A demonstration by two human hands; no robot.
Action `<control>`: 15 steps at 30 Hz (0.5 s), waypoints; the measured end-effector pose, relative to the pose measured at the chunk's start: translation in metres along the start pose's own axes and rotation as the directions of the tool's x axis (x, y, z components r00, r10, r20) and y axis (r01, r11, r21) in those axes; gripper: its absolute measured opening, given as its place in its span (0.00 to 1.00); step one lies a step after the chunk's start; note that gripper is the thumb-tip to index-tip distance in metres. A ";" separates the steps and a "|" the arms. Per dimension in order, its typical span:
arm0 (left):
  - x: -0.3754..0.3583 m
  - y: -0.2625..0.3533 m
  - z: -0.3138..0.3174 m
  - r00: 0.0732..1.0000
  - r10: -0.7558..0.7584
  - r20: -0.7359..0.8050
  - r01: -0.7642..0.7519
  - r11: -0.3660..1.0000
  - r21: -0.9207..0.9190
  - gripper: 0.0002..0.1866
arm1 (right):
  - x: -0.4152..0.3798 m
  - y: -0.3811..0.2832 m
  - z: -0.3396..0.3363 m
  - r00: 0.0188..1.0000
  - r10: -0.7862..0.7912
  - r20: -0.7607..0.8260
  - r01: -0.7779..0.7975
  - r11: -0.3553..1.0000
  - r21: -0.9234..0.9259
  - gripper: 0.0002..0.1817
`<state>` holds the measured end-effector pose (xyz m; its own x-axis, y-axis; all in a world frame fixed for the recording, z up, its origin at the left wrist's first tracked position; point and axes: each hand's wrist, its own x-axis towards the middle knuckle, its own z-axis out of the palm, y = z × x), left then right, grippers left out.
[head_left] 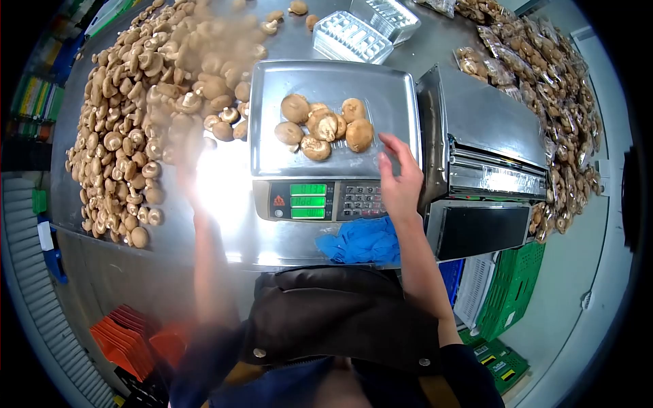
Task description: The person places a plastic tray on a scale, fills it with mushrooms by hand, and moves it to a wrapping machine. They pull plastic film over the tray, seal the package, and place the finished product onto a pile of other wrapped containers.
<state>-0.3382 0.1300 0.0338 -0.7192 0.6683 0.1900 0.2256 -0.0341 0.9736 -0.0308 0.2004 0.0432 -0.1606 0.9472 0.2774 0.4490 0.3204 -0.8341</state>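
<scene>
Several brown mushrooms (322, 125) lie together on the metal pan (272, 160) of a digital scale, its green display (308, 201) lit. My right hand (401, 173) is at the pan's right front corner, thumb and fingers apart, holding nothing, its fingertips a short way from the nearest mushroom. On the left, my left hand (185, 153) reaches to the edge of a large heap of loose mushrooms (112, 143). Blur and glare smear its fingers.
Clear plastic trays (354, 37) stand behind the scale. Beside it on the right is a metal machine (493, 143), with many bagged mushrooms (554, 88) beyond. A crumpled blue cloth (360, 241) lies in front. Green crates (513, 289) and orange crates (126, 340) are below table level.
</scene>
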 end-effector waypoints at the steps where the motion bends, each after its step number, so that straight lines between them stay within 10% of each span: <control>1: -0.002 0.021 0.014 0.995 0.092 0.041 -0.094 0.994 0.047 0.25 | 0.007 -0.009 0.004 1.000 -0.011 0.005 0.011 1.000 0.016 0.17; 10: -0.018 0.045 0.082 0.938 0.122 0.323 -0.041 0.969 -0.246 0.25 | 0.057 -0.017 0.049 0.920 -0.272 0.282 0.352 0.891 -0.287 0.20; 15: -0.027 0.039 0.088 0.908 0.136 0.396 -0.096 0.988 -0.119 0.25 | 0.058 -0.027 0.026 0.988 0.082 0.131 -0.108 0.973 0.206 0.14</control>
<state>-0.2520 0.1758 0.0552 -0.3624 0.8964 0.2551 0.2137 -0.1865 0.9589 -0.0755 0.2465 0.0695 -0.2372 0.9609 0.1431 0.2732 0.2074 -0.9393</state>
